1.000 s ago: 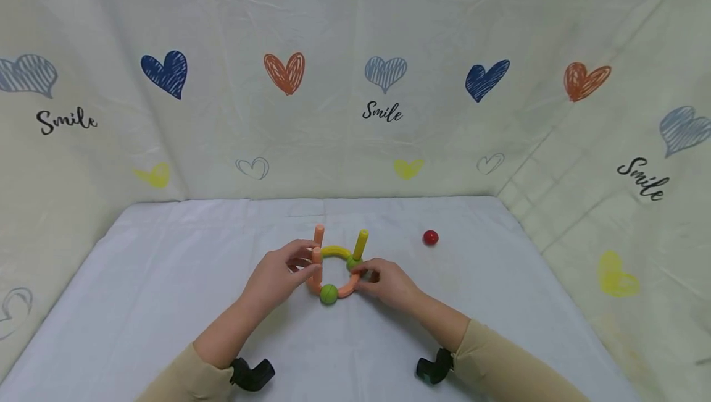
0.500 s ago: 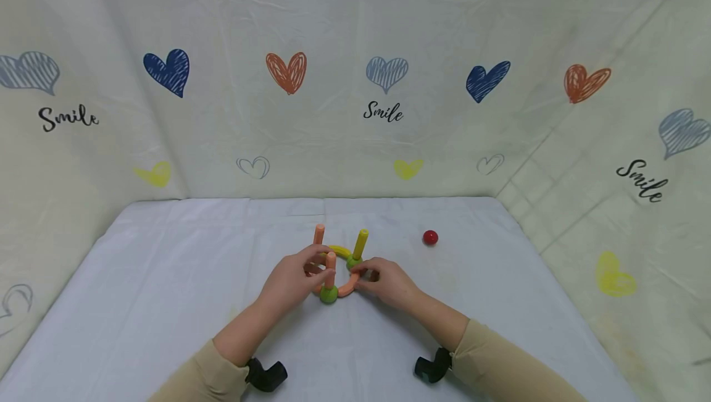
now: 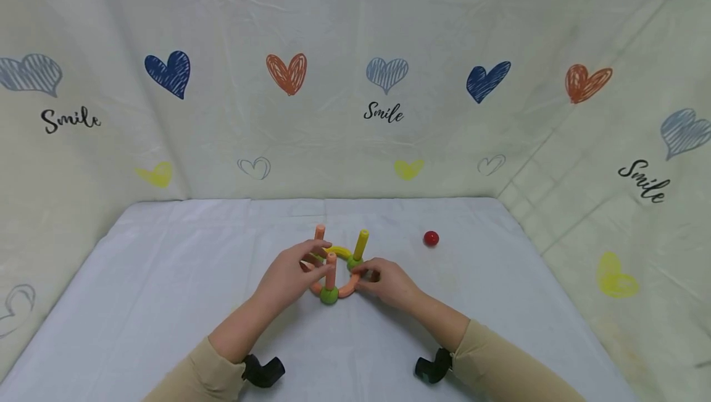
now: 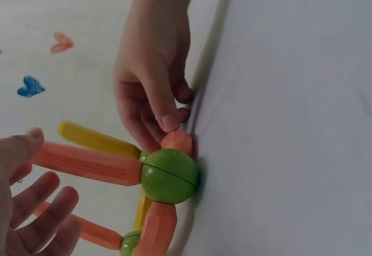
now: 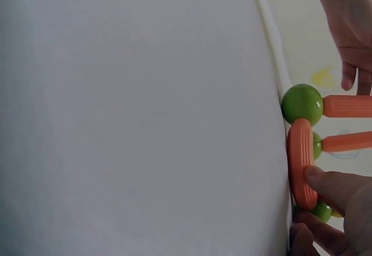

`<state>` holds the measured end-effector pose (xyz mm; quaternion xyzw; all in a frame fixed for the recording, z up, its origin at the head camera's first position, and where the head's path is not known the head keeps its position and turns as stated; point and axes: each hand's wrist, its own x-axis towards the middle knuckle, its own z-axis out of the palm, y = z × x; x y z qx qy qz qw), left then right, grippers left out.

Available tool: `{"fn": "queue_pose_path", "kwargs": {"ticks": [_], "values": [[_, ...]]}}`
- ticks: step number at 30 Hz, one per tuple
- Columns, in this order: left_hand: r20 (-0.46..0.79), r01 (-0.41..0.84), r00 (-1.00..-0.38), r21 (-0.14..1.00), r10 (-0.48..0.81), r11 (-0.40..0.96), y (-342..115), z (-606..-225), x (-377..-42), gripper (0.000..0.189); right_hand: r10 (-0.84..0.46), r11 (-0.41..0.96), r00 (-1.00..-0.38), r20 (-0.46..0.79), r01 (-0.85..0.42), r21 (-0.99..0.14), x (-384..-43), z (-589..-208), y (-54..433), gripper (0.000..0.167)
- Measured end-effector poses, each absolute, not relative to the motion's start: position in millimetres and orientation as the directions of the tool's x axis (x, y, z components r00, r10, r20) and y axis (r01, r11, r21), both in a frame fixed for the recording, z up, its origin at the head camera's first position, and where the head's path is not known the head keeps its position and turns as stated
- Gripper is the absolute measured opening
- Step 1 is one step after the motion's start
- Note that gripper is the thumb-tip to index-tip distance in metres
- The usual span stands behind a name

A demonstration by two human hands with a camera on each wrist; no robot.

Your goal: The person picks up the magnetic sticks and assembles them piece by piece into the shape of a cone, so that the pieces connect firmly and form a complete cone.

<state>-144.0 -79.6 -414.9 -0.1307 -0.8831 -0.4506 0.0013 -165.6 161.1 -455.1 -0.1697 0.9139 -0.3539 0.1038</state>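
A ring of toy building pieces lies between my hands: orange curved rods [image 5: 300, 157], a yellow curved rod [image 3: 337, 252] and green balls [image 4: 170, 176]. An orange straight rod [image 3: 331, 275] stands upright on the nearest ball. Beside its top is my left hand [image 3: 286, 275], fingers spread and thumb at the rod's end. On the ring's right side, my right hand [image 3: 391, 281] pinches an orange curved rod between thumb and fingers. Behind stand a yellow straight rod [image 3: 361, 244] and another orange straight rod [image 3: 320, 232], partly hidden by my left hand.
A red ball [image 3: 431, 238] sits toward the back right of the white-covered table [image 3: 166, 278]. A pale curtain printed with hearts [image 3: 286, 75] rises behind and at the sides. Black camera mounts [image 3: 263, 372] hang from both wrists.
My left hand has brought the orange straight rod rightward onto the nearest green ball, where it stands upright. Its fingers have since loosened and drawn slightly left. My right hand stays put.
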Motion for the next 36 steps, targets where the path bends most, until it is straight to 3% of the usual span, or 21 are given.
{"fn": "queue_pose_path", "kwargs": {"ticks": [16,28,36], "values": [[-0.023,0.075,-0.992,0.688,0.125,0.722,-111,-446,-139,0.043,-0.356,0.707,-0.928,-0.112,-0.189,-0.682,-167,-455,160,0.025],[-0.076,0.042,-0.988,0.702,0.133,0.711,-111,-460,-147,0.054,-0.376,0.677,-0.923,-0.081,-0.214,-0.705,-168,-456,164,0.026],[-0.065,0.052,-0.989,0.697,0.135,0.715,-108,-467,-150,0.053,-0.295,0.686,-0.951,-0.092,-0.144,-0.714,-169,-448,172,0.026]]}}
